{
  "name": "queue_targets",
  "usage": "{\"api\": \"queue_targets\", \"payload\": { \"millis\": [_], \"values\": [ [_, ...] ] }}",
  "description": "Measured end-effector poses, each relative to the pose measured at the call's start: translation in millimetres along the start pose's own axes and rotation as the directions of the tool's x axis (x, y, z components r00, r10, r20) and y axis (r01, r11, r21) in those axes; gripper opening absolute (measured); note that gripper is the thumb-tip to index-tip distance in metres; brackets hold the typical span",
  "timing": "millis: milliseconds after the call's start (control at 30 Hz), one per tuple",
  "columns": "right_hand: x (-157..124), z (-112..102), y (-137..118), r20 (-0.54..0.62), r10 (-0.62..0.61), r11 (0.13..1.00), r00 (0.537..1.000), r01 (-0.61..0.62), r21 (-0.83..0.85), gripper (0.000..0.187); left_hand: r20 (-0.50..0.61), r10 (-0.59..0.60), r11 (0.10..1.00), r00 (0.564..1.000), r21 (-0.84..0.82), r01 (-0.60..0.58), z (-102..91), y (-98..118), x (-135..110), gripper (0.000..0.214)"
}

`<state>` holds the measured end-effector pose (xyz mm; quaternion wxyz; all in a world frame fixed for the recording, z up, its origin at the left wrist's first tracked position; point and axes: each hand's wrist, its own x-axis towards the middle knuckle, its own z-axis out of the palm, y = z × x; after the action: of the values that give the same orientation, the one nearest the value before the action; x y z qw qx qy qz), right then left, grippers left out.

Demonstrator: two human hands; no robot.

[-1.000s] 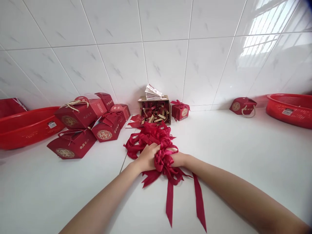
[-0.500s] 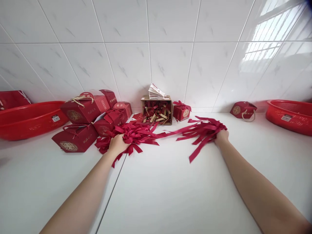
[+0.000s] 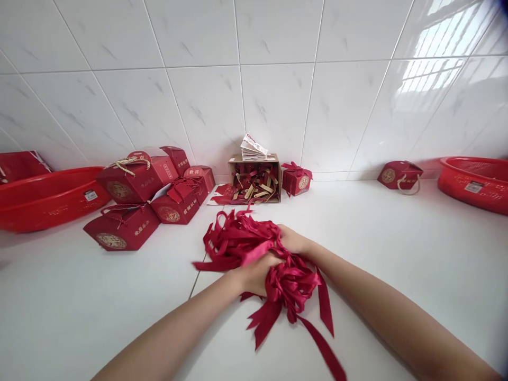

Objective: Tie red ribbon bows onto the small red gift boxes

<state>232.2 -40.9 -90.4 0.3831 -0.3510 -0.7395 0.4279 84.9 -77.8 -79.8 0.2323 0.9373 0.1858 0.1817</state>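
Note:
Both my hands are together at the middle of the white tabletop, amid a tangle of dark red satin ribbons (image 3: 234, 238). My left hand (image 3: 257, 272) is closed around a bunch, and its looped ends (image 3: 291, 286) puff out on the right side of the fist. Just behind it, my right hand (image 3: 291, 239) grips ribbons too, its fingers mostly covered by them. Loose tails hang toward me and to the left. Beyond the hands, an open cardboard box (image 3: 256, 182) lies on its side, filled with red and gold strips.
Red gift boxes (image 3: 137, 177) are stacked at the left, beside a red plastic basket (image 3: 51, 198). A ribbon-tied box (image 3: 297, 180) stands right of the cardboard box. Farther right are a corded red box (image 3: 399, 175) and another red basket (image 3: 474, 185). A tiled wall (image 3: 278, 106) rises behind.
My hands have come from far apart to the middle and nearer to me, bringing the two ribbon bunches together. The ribbons no longer lie against the left gift boxes.

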Motion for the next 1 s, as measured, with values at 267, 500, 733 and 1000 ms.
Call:
{"api": "queue_targets", "payload": {
  "millis": [267, 500, 733, 1000],
  "values": [
    [-13.8, -15.1, 11.0, 0.018, -0.125, 0.970, 0.992, 0.126, -0.210, 0.017, -0.477, -0.417, 0.907, 0.774, -0.161, 0.389, -19.5, -32.9, -12.7, 0.023],
    [-20.6, 4.0, 13.8, 0.094, -0.213, 0.949, 0.972, 0.229, -0.218, 0.012, -0.040, -0.340, 0.915, 0.939, -0.245, 0.321, -38.2, -27.3, -15.6, 0.046],
    [-18.6, 1.9, 5.0, -0.133, -0.077, 0.979, 0.988, 0.100, 0.179, 0.024, -0.282, -0.536, 0.830, 0.796, -0.351, 0.434, -18.0, -18.0, -4.1, 0.008],
    [-14.9, -26.6, 5.6, 0.073, 0.159, 0.759, 0.985, -0.169, 0.629, 0.035, -0.388, -0.703, 0.708, 0.597, -0.459, 0.536, -42.6, -30.2, -11.7, 0.012]
  ]
}}
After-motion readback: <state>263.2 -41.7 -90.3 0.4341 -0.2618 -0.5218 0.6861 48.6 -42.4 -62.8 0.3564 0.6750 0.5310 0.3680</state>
